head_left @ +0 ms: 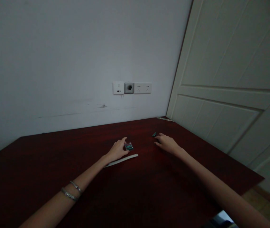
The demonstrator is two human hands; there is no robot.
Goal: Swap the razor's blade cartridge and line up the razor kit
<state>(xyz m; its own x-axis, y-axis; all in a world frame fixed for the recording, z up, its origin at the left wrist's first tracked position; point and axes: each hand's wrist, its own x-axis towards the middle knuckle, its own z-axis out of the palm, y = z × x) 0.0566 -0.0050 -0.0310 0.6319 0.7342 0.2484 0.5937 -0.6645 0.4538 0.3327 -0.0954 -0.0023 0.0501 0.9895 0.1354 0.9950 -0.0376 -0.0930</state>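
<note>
My left hand (118, 150) is closed around a small clear box (128, 146), thumb on the near side and fingers on the far side. Dark green pieces show inside the box, too small to name. A pale, thin strip (122, 160) with a rounded end lies on the table beside that hand, partly hidden under the wrist. Farther right, my right hand (167, 143) rests low over the table with thumb and fingers apart. Just past its fingertips lies a small dark green piece (154, 134); whether the fingers touch it I cannot tell.
The dark red table (135, 190) meets a white wall with a row of sockets (143, 88) above it. A patterned strip (164, 119) lies at the far right corner. A white panelled door (220, 95) stands along the right side.
</note>
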